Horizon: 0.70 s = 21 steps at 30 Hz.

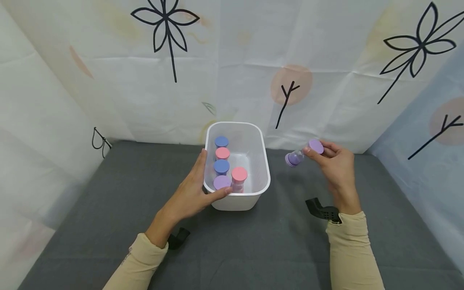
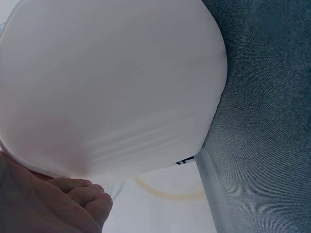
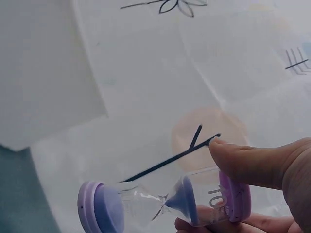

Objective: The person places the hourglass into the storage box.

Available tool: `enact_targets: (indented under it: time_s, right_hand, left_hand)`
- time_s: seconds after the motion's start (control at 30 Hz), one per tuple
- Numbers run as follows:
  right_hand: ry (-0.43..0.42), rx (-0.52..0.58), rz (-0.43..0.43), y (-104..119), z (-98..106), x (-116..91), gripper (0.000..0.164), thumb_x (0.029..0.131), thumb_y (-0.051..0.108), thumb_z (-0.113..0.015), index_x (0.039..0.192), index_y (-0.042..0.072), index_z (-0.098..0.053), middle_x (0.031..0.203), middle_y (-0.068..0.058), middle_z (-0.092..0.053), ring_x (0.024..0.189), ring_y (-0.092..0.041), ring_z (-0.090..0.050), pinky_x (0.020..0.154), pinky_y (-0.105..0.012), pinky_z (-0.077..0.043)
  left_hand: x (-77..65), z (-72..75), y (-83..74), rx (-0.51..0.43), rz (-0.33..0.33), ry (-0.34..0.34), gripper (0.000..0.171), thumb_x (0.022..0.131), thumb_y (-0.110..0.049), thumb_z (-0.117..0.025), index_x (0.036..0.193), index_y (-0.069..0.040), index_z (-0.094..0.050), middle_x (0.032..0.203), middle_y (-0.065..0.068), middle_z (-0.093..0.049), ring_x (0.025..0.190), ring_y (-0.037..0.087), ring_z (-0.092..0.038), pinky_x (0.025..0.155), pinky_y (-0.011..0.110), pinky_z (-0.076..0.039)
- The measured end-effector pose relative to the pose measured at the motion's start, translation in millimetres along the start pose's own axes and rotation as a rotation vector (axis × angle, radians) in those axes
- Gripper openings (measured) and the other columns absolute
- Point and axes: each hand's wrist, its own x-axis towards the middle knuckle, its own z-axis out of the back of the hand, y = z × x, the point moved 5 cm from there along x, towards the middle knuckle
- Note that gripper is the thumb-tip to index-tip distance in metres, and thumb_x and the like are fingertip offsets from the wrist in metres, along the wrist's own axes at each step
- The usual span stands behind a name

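My right hand (image 1: pixel 335 163) pinches a small hourglass (image 1: pixel 296 158) by one purple cap, to the right of a white plastic bin (image 1: pixel 241 203). In the right wrist view the hourglass (image 3: pixel 146 201) lies nearly sideways, with purple sand in both bulbs and a printed number by the gripped cap. My left hand (image 1: pixel 190 195) holds the bin at its near left corner, thumb over the front rim and fingers along the left outer wall. Inside stand several capped hourglasses: two blue-topped (image 1: pixel 221 166), two pink-topped (image 1: pixel 239 174) and one purple-topped (image 1: pixel 222 182), the last partly behind the rim.
A dark grey cloth (image 1: pixel 282 249) covers the table. White printed fabric (image 1: pixel 235 72) hangs behind it and along the left, with bluish fabric (image 1: pixel 435 169) at the right. Black wrist mounts (image 1: pixel 324 210) sit on both arms.
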Motion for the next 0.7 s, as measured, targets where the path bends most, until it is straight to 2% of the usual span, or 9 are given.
enact_targets:
  time_s: [0.13, 0.3, 0.47, 0.7]
  right_hand:
    - [0.051, 0.147, 0.031, 14, -4, 1, 0.043, 0.084, 0.007, -0.083, 0.121, -0.002, -0.063, 0.09, 0.009, -0.076, 0.093, -0.007, -0.068, 0.082, -0.016, -0.049]
    - [0.159, 0.151, 0.09, 38, -17, 4, 0.048, 0.086, 0.007, -0.082, 0.126, -0.007, -0.06, 0.096, 0.006, -0.076, 0.093, -0.009, -0.069, 0.083, -0.018, -0.05]
    - [0.309, 0.145, 0.14, 58, -44, 9, 0.046, 0.088, 0.005, -0.079, 0.128, -0.01, -0.06, 0.099, 0.003, -0.077, 0.096, -0.011, -0.07, 0.085, -0.021, -0.052]
    - [0.534, 0.166, 0.115, 56, -87, 27, 0.047, 0.09, -0.003, -0.073, 0.132, -0.014, -0.055, 0.105, -0.003, -0.076, 0.099, -0.013, -0.071, 0.089, -0.025, -0.053]
  left_hand:
    - [0.9, 0.1, -0.1, 0.004, -0.007, 0.0, 0.121, 0.084, -0.068, -0.071, 0.163, -0.021, 0.007, 0.169, -0.008, 0.005, 0.153, 0.019, -0.014, 0.117, 0.055, -0.026]
    - [1.6, 0.4, -0.4, 0.006, -0.011, -0.001, 0.121, 0.084, -0.067, -0.071, 0.164, -0.02, 0.007, 0.169, -0.005, 0.003, 0.153, 0.02, -0.015, 0.117, 0.055, -0.026]
    - [1.6, 0.6, -0.2, 0.008, -0.013, -0.003, 0.121, 0.084, -0.067, -0.071, 0.164, -0.02, 0.007, 0.17, -0.004, 0.003, 0.153, 0.02, -0.015, 0.117, 0.056, -0.026]
    - [1.6, -0.3, -0.6, 0.002, -0.02, -0.002, 0.121, 0.084, -0.066, -0.072, 0.164, -0.019, 0.007, 0.17, -0.004, 0.003, 0.153, 0.02, -0.014, 0.117, 0.055, -0.026]
